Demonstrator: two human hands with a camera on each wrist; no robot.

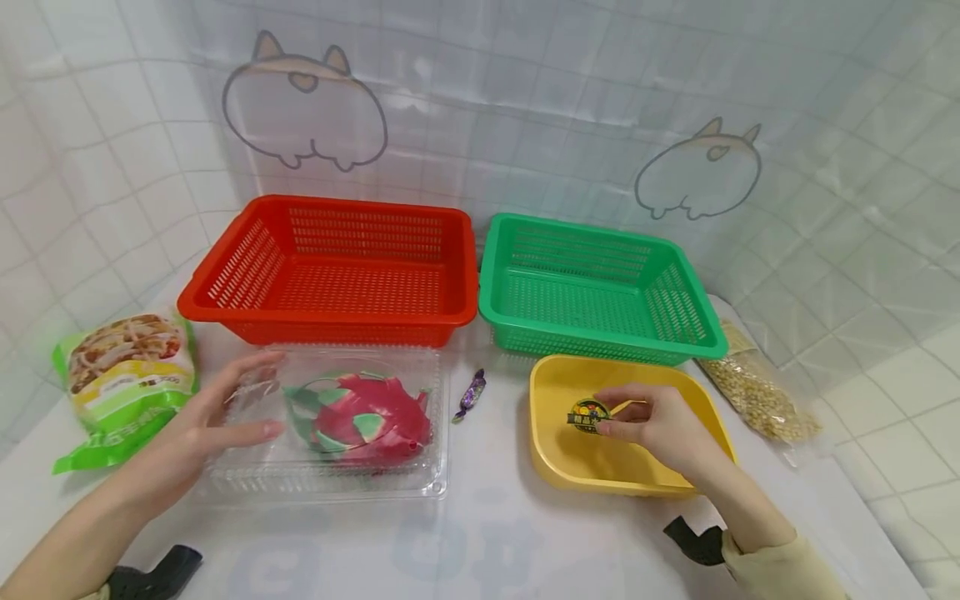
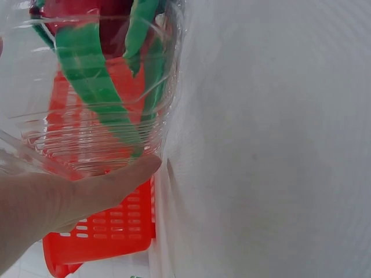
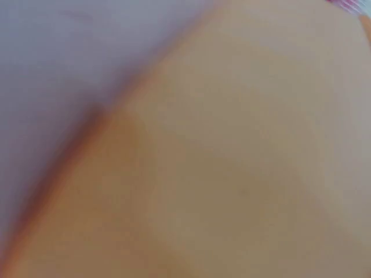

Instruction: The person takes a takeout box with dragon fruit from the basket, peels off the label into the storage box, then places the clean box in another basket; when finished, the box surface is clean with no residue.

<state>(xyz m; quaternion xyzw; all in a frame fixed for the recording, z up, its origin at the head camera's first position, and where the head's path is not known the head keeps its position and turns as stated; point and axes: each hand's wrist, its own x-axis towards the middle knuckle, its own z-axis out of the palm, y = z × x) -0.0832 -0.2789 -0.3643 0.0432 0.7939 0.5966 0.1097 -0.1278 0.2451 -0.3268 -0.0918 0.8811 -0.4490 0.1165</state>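
Note:
A clear plastic box [image 1: 262,479] with a pink-and-green dragon fruit [image 1: 375,417] inside lies on the table. My left hand [image 1: 202,425] rests at the box's left end, thumb and fingers extended and spread apart. In the left wrist view, a straight digit [image 2: 110,188] lies along the ridged end of the box. Over the yellow basin [image 1: 551,450], my right hand [image 1: 660,421] pinches the right edge of a round dark label [image 1: 581,416] with a fruit picture and writing. The right wrist view is mostly a blurred yellowish surface.
A red basket [image 1: 345,329] and a green basket [image 1: 600,333] stand along the back. A purple wrapped candy [image 1: 471,393] lies between box and basin. The green food bag [image 1: 123,387] is at far left; a bag of yellowish kernels [image 1: 761,392] at far right.

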